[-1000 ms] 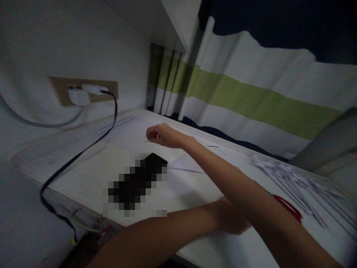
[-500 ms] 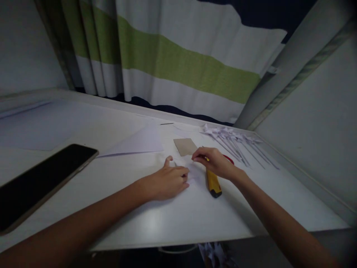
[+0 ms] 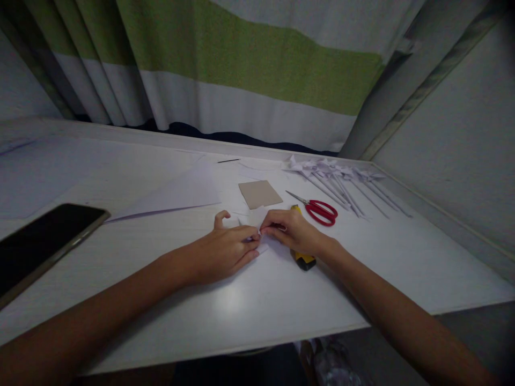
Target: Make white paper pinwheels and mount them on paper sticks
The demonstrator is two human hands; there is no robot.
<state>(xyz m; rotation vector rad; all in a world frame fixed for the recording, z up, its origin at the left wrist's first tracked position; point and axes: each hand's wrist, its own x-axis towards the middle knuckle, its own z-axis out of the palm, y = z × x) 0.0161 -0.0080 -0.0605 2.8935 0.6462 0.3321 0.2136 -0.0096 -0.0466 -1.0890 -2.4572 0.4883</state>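
My left hand [image 3: 224,249] and my right hand [image 3: 290,231] meet near the middle of the white desk [image 3: 249,300]. Both pinch a small piece of white paper [image 3: 254,219] between their fingertips, and the left hand also presses it against the desk. A yellow utility knife [image 3: 302,258] lies under my right wrist, mostly hidden. Behind the hands lies a small brown card square [image 3: 259,193]. Red-handled scissors [image 3: 317,208] lie just right of it.
A dark phone [image 3: 42,242] lies at the desk's left edge. A folded white sheet [image 3: 173,195] sits left of the card. Several thin folded paper pieces [image 3: 341,179] are heaped at the back right. A striped curtain [image 3: 249,80] hangs behind; a wall stands at the right.
The view swung right from the wall socket to the desk middle. My right hand came back from the far left and joined the left hand on the small paper.
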